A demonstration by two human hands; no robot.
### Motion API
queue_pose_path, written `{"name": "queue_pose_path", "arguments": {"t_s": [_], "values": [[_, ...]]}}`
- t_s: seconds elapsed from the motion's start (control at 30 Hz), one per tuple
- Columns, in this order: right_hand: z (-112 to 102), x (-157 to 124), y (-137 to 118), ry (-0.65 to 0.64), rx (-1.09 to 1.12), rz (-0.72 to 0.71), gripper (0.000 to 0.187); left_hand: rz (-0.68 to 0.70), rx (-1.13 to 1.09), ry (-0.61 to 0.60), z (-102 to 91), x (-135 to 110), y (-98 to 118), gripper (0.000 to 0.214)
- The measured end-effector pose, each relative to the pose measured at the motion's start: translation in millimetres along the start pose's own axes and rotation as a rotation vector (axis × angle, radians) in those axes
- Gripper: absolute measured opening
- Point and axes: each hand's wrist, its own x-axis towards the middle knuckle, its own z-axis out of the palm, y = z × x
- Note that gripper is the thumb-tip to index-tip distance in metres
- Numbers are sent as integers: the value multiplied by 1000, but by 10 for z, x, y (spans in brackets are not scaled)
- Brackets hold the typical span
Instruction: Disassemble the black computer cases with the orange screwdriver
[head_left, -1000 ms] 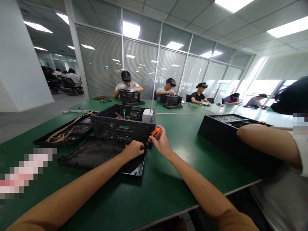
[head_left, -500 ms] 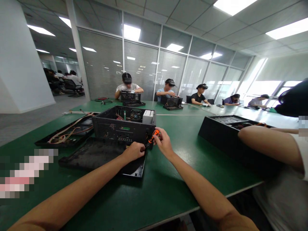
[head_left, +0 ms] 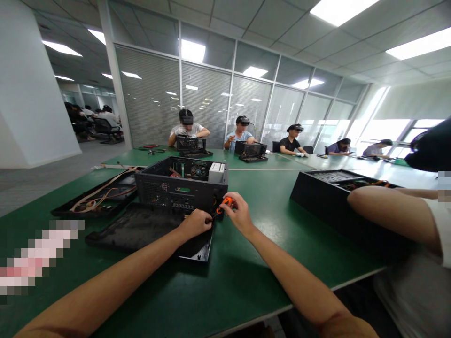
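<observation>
My right hand (head_left: 241, 212) grips an orange-and-black screwdriver (head_left: 228, 202) by its handle. Its tip points down and left, toward the fingers of my left hand (head_left: 195, 222). Those fingers are pinched together at the case's lower right corner, and what they hold is too small to make out. Directly behind both hands stands an open black computer case (head_left: 155, 191). A silver box with a white label (head_left: 217, 172) shows at its right end. Below my left wrist lies a flat black panel (head_left: 137, 227), partly covered by my forearm.
Left of the case, a black tray-like part (head_left: 102, 195) holds loose cables. On the right, a co-worker's arm (head_left: 391, 211) reaches over another black case (head_left: 317, 202). Several people sit across the green table (head_left: 260, 263), two behind opened cases.
My right hand has turned slightly, tilting the screwdriver handle further over to the right and a little lower. My left hand stays in about the same place.
</observation>
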Motion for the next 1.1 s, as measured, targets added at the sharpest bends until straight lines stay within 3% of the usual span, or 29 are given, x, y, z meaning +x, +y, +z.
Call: {"name": "queue_pose_path", "arguments": {"t_s": [0.23, 0.4, 0.53, 0.83, 1.1], "values": [[-108, -12, -154, -171, 17, -155, 27, 11, -16, -4, -41, -19, 49, 15], [-74, -11, -151, -145, 13, -21, 24, 9, -4, -1, -41, -19, 44, 16], [-2, -34, -65, -111, 147, 88, 25, -3, -5, 0, -43, -13, 31, 18], [-38, -70, -67, -176, 145, -30, 32, -2, -32, -6, -43, -21, 25, 17], [-22, -49, -92, -171, 147, 119, 24, -27, -22, -13, -47, -18, 71, 16]]}}
